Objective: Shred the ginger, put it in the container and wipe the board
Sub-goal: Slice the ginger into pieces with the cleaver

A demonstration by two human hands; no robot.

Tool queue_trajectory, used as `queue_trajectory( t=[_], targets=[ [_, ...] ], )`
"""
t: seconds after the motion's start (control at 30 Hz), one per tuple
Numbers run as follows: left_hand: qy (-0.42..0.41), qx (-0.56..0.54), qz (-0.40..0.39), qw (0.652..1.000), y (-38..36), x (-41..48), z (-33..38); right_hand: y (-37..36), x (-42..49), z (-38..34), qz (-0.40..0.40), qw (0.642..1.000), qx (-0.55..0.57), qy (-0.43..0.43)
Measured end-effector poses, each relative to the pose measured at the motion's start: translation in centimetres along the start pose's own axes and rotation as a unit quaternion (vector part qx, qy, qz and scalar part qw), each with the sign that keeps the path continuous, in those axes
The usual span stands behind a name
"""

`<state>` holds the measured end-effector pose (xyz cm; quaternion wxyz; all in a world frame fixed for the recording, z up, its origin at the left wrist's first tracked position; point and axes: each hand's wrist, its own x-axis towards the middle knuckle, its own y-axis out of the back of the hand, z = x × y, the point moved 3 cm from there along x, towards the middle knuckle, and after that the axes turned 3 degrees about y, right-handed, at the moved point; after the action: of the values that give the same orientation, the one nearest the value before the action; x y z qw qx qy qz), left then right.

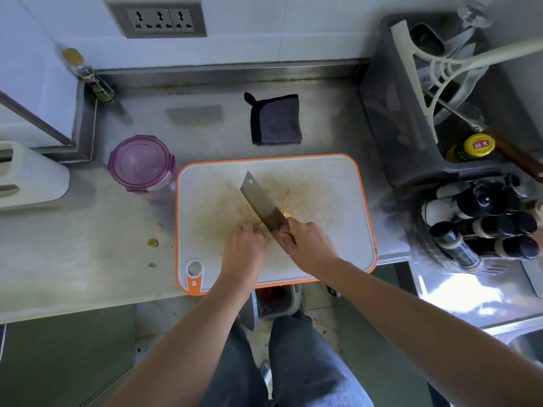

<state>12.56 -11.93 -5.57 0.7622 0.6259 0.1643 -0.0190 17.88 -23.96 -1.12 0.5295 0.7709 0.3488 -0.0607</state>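
Observation:
A white cutting board [323,183] with an orange rim lies on the steel counter, stained yellowish in the middle. My right hand [308,239] grips the handle of a cleaver [258,198], its blade angled across the board. My left hand [244,245] sits with curled fingers against the blade's left side, holding down the ginger, which is almost wholly hidden beneath it. A round container [141,163] with a purple clip lid stands left of the board. A folded dark grey cloth [276,120] lies behind the board.
Three small ginger scraps [152,242] lie on the counter left of the board. A grey bin of utensils [411,113] and a rack of dark bottles [484,224] stand at the right. A small bottle [97,80] leans in the back left corner. A white appliance [26,174] sits far left.

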Motion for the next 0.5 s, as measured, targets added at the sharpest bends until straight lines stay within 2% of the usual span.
queue_trajectory(
  t=[0.2, 0.4, 0.5],
  targets=[
    [0.043, -0.027, 0.020, 0.999, -0.1, 0.0, 0.2, -1.0, -0.7, -0.5, -0.012, 0.993, -0.116, 0.037],
    [0.046, -0.030, 0.002, 0.999, 0.0, 0.2, 0.4, -2.5, -0.7, -0.4, -0.004, 0.991, -0.128, 0.028],
    [0.042, -0.051, 0.021, 0.998, 0.1, 0.1, 0.2, -2.5, -0.7, -0.4, -0.002, 0.993, -0.116, 0.024]
  ],
)
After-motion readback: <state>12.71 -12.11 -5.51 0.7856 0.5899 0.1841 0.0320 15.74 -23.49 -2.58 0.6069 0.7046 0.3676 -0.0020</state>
